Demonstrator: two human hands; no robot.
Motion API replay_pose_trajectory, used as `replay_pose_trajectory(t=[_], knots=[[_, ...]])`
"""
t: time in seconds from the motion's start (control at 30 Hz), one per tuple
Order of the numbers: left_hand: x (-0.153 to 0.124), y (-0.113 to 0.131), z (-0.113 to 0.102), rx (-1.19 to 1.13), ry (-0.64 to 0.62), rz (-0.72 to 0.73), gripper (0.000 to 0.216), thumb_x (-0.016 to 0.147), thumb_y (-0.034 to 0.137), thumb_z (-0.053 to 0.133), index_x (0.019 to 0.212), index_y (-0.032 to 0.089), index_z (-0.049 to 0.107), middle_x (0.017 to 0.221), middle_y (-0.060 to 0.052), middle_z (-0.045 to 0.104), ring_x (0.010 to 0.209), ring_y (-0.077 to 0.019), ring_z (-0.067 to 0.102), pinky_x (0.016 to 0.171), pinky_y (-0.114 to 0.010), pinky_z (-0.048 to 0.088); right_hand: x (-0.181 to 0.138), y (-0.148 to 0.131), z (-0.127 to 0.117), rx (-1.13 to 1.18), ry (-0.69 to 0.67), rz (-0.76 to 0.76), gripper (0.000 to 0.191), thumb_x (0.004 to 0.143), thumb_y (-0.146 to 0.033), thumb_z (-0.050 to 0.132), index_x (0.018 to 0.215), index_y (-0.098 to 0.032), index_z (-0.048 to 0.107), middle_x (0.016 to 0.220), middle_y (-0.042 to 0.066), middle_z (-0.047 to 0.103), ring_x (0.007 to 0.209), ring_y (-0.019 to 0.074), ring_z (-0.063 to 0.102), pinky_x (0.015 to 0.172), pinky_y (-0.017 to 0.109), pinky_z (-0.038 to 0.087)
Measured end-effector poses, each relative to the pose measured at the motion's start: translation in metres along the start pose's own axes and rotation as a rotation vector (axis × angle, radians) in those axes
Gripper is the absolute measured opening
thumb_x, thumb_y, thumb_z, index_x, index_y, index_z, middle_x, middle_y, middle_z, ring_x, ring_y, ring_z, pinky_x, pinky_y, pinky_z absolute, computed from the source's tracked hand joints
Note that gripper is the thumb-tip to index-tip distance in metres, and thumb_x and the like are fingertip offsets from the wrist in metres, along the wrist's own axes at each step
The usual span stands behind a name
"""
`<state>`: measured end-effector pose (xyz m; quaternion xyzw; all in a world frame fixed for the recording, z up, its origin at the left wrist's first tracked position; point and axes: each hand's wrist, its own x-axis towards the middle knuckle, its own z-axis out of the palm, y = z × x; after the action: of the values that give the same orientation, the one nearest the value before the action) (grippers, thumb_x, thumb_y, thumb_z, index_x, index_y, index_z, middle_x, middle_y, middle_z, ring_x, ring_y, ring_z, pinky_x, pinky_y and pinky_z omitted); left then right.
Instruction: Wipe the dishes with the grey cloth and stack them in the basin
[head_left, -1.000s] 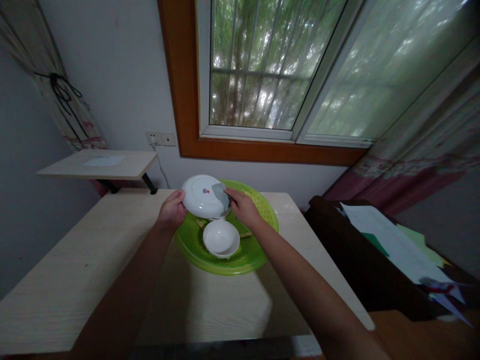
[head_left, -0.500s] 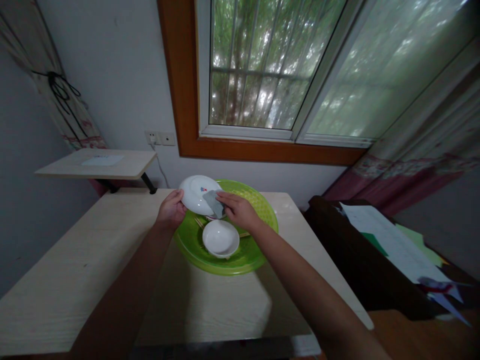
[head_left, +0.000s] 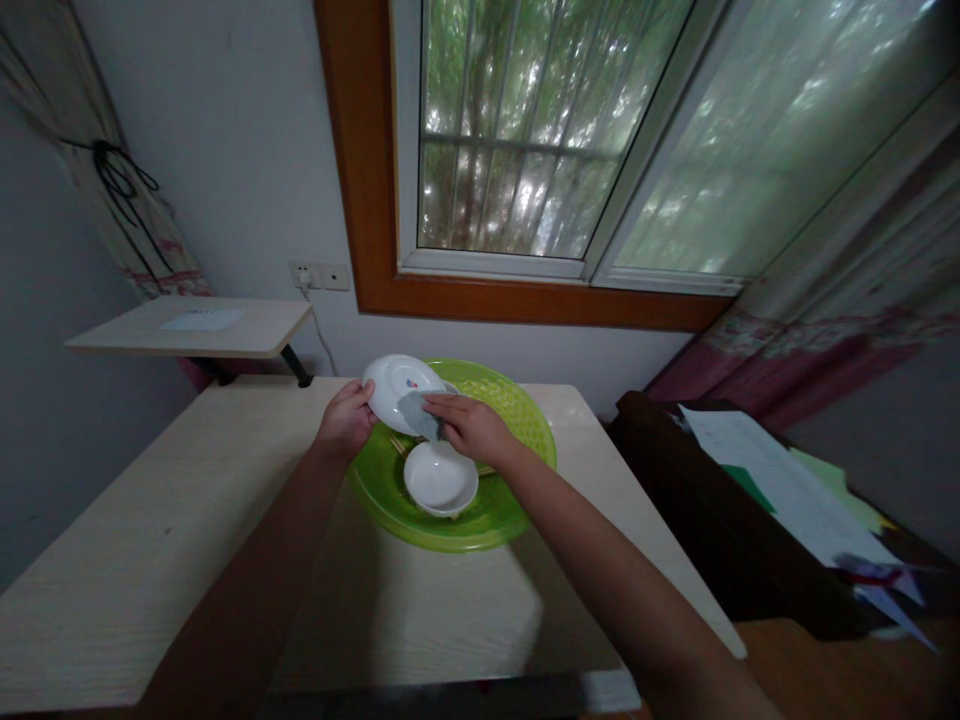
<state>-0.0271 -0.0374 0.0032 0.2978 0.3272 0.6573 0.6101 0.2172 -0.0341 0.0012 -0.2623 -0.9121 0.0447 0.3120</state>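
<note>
My left hand [head_left: 346,420] grips the left rim of a white plate [head_left: 395,385] with a small red and blue mark, held tilted above a round green basin [head_left: 525,420]. My right hand [head_left: 469,428] presses a grey cloth [head_left: 417,413] against the lower part of the plate, fingers closed on the cloth. Just below the plate, a white bowl [head_left: 441,478] sits inside the basin, with wooden chopsticks partly hidden under it.
The basin stands on a pale wooden table [head_left: 187,540] by the wall under a window. A small shelf [head_left: 195,328] juts out at the left. To the right, a dark cabinet [head_left: 697,520] carries papers [head_left: 787,490].
My right hand has slid the grey cloth from the plate's right edge leftward and down across its face. The plate has tilted flatter and sunk a little.
</note>
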Motion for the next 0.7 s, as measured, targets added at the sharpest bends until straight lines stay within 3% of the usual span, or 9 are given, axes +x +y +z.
replay_pose_trajectory(t=[0.13, 0.4, 0.7], knots=[[0.0, -0.001, 0.0, 0.01, -0.008, 0.004, 0.009, 0.083, 0.015, 0.068, 0.087, 0.011, 0.062, 0.075, -0.003, 0.067, 0.062, -0.0097, 0.061, 0.058, -0.02, 0.051, 0.0, -0.002, 0.001, -0.013, -0.007, -0.064, 0.057, 0.084, -0.008, 0.052, 0.139, -0.023, 0.058, 0.146, 0.006, 0.056, 0.132, 0.0204, 0.056, 0.113, 0.04, 0.046], [-0.005, -0.004, 0.004, 0.061, -0.181, -0.057, 0.023, 0.078, 0.024, 0.076, 0.089, 0.013, 0.06, 0.072, -0.002, 0.065, 0.059, -0.0106, 0.059, 0.056, -0.022, 0.048, 0.01, -0.025, -0.001, -0.119, -0.073, -0.241, 0.061, 0.095, -0.018, 0.05, 0.154, -0.021, 0.036, 0.16, 0.005, 0.037, 0.151, 0.0214, 0.026, 0.123, 0.047, 0.031], [-0.002, -0.005, -0.001, 0.005, -0.193, -0.06, 0.009, 0.084, 0.021, 0.067, 0.088, 0.014, 0.062, 0.08, -0.003, 0.067, 0.067, -0.0121, 0.062, 0.06, -0.023, 0.051, 0.011, -0.024, -0.004, -0.195, -0.018, -0.176, 0.055, 0.099, -0.027, 0.05, 0.152, -0.022, 0.04, 0.159, 0.007, 0.04, 0.149, 0.0233, 0.031, 0.12, 0.049, 0.034]])
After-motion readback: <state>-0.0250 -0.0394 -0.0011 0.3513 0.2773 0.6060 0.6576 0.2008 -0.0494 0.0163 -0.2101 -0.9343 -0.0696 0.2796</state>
